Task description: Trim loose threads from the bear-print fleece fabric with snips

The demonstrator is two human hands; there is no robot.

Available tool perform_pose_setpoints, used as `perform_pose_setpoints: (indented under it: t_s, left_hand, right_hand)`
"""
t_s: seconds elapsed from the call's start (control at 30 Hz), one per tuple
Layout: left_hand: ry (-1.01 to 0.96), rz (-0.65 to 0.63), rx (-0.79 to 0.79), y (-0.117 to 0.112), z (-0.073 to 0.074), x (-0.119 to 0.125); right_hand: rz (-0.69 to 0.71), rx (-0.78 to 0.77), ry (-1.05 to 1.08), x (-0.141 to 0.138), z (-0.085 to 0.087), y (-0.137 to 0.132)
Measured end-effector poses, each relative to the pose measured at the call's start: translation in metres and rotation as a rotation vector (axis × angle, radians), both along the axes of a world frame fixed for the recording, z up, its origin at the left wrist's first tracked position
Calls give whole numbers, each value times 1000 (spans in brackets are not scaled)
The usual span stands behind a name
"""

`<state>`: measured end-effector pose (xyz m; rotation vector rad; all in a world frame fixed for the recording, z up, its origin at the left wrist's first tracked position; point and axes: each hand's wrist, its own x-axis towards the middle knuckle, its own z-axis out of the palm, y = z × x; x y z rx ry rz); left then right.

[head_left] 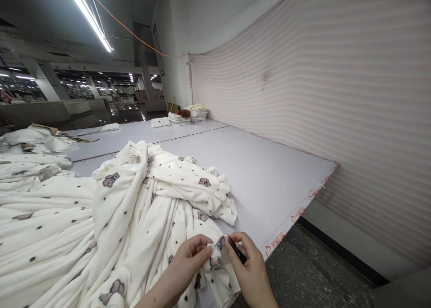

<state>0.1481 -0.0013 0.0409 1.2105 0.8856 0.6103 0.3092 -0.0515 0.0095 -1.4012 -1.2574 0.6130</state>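
Note:
A heap of cream fleece garments [101, 222] printed with small bears and hearts lies over the near left of a pale grey table [262, 178]. My left hand [190, 254] pinches a corner of the fleece [217, 254] at the table's front edge, fingers closed on it. My right hand [251, 265] sits just right of that corner, closed round a small dark tool [236, 249] whose tip touches the fabric. I cannot make out what kind of tool it is.
A striped pinkish cloth [319, 97] hangs as a wall along the right. Folded stacks of fabric [188, 115] sit at the table's far end, more loose cloth [37, 139] at far left. The table's right edge [296, 213] drops to a dark speckled floor [313, 272].

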Motion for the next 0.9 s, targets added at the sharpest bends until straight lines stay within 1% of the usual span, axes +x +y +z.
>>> perform_pose_setpoints:
  t_s: [0.03, 0.1, 0.2, 0.27, 0.33, 0.43, 0.53, 0.63, 0.73, 0.83, 0.9]
  left_hand:
    - [-5, 15, 3, 0, 0, 0]
    - [-7, -2, 47, 0, 1, 1]
    - [30, -66, 128, -1, 3, 1]
    - [73, -73, 157, -2, 2, 0]
    - [105, -55, 155, -2, 0, -2]
    - [97, -17, 133, -3, -7, -2]
    - [52, -23, 127, -3, -11, -1]
    - [72, -49, 182, -3, -8, 1]
    - [106, -10, 179, -3, -5, 2]
    - [95, 25, 153, -3, -5, 2]
    - [84, 9, 156, -4, -6, 2]
  right_hand:
    - [20, 31, -9, -3, 0, -2]
    - [56, 61, -77, -7, 2, -6]
    - [101, -12, -176, -11, 5, -7]
    - [127, -41, -209, -11, 4, -6]
    - [120, -40, -235, -11, 0, -4]
    - [68, -46, -258, -13, -6, -1]
    - [20, -55, -233, -17, -8, 2]
    - [48, -72, -111, -18, -6, 2]
    - [80, -83, 32, -12, -4, -2]
    - [89, -39, -6, -4, -5, -9]
    - [103, -45, -54, -1, -4, -11]
